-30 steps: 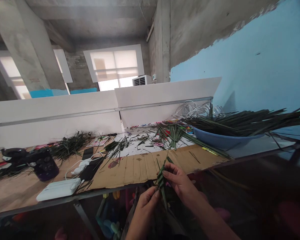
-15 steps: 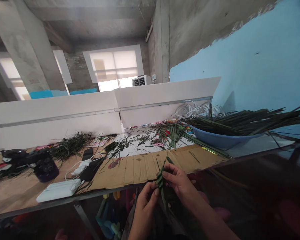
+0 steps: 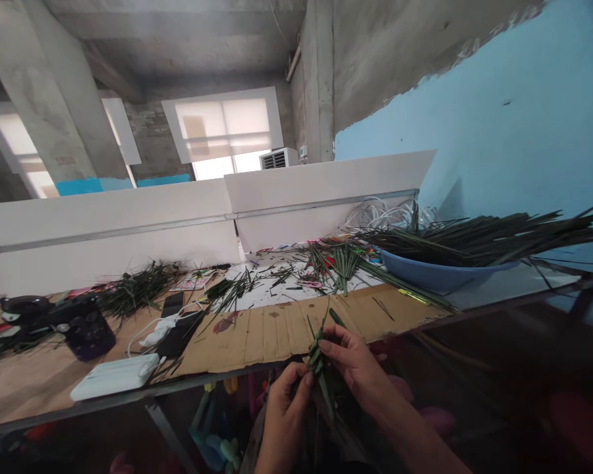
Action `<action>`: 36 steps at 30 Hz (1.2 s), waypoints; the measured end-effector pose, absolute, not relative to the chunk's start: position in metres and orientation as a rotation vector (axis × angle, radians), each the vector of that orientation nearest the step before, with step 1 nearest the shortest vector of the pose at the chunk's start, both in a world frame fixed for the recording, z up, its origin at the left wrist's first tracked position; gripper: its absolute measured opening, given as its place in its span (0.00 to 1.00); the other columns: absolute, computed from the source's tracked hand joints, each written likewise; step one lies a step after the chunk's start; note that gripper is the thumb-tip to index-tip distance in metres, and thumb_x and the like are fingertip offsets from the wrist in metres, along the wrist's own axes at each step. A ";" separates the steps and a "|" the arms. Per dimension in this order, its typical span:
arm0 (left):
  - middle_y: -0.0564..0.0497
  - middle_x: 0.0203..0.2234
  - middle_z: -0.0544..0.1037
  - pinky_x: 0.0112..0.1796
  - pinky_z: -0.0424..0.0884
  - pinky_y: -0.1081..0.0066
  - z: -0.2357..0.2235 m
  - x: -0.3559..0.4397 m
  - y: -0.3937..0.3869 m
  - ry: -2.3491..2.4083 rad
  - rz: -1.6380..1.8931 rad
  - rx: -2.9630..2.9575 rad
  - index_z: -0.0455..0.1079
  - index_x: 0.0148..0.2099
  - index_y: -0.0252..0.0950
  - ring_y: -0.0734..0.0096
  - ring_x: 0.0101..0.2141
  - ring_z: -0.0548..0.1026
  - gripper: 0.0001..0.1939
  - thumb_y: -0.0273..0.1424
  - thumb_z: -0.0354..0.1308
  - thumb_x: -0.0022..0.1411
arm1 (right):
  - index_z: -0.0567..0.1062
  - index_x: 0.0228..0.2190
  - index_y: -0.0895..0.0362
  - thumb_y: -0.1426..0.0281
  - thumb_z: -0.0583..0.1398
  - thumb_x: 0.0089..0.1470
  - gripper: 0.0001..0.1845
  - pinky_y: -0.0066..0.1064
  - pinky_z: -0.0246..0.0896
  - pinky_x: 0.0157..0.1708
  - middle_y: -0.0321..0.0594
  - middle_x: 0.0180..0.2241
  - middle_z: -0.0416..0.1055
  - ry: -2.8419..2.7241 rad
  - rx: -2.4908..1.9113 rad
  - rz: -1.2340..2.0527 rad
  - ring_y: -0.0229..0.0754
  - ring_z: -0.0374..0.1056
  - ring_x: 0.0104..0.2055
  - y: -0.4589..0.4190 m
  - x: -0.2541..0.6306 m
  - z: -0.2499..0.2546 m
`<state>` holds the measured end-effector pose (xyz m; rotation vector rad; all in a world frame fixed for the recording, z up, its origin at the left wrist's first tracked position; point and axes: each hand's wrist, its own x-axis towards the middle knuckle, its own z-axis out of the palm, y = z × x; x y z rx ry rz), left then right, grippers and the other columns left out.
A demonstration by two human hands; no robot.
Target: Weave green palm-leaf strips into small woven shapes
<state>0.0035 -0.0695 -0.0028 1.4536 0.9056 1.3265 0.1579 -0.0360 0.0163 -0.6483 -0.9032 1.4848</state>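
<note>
A small braided piece of green leaf strips (image 3: 317,361) is held between my two hands, just off the table's front edge. My left hand (image 3: 290,395) pinches its lower left side between thumb and forefinger. From the right, my right hand (image 3: 348,355) grips the upper part with thumb and fingers. Loose leaf ends stick up above the braid and others hang below it. Behind the hands lies a flat sheet of cardboard (image 3: 277,329) along the table edge.
A blue basin (image 3: 439,273) heaped with long leaf strips stands at the right. Cut strips (image 3: 346,263) and scraps lie on a white sheet. A pile of leaves (image 3: 143,286), a white box-shaped device (image 3: 116,376), cables, phones and a dark purple container (image 3: 89,336) are at the left.
Both hands stay almost in place on the braided piece. The leaf ends around it have shifted slightly, and the camera view has moved a little.
</note>
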 end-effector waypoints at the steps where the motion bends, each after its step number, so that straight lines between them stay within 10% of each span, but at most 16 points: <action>1: 0.55 0.25 0.69 0.32 0.60 0.74 -0.003 0.003 -0.070 0.923 1.338 1.467 0.72 0.31 0.36 0.70 0.29 0.64 0.17 0.44 0.60 0.63 | 0.75 0.31 0.56 0.60 0.77 0.35 0.24 0.30 0.66 0.31 0.34 0.26 0.76 -0.895 -0.645 1.486 0.41 0.73 0.28 -0.036 0.158 0.016; 28: 0.48 0.36 0.82 0.44 0.69 0.67 -0.015 0.006 -0.064 0.677 1.221 1.224 0.81 0.46 0.38 0.59 0.41 0.76 0.18 0.41 0.69 0.55 | 0.75 0.30 0.56 0.61 0.78 0.36 0.23 0.30 0.66 0.28 0.34 0.25 0.76 -0.858 -0.614 1.491 0.39 0.71 0.25 -0.033 0.154 0.013; 36: 0.51 0.25 0.80 0.30 0.67 0.74 -0.005 0.022 -0.068 0.678 1.122 1.079 0.81 0.40 0.34 0.69 0.27 0.73 0.20 0.39 0.74 0.46 | 0.75 0.29 0.57 0.60 0.78 0.34 0.24 0.29 0.66 0.26 0.35 0.25 0.76 -0.867 -0.642 1.516 0.39 0.71 0.24 -0.037 0.150 0.015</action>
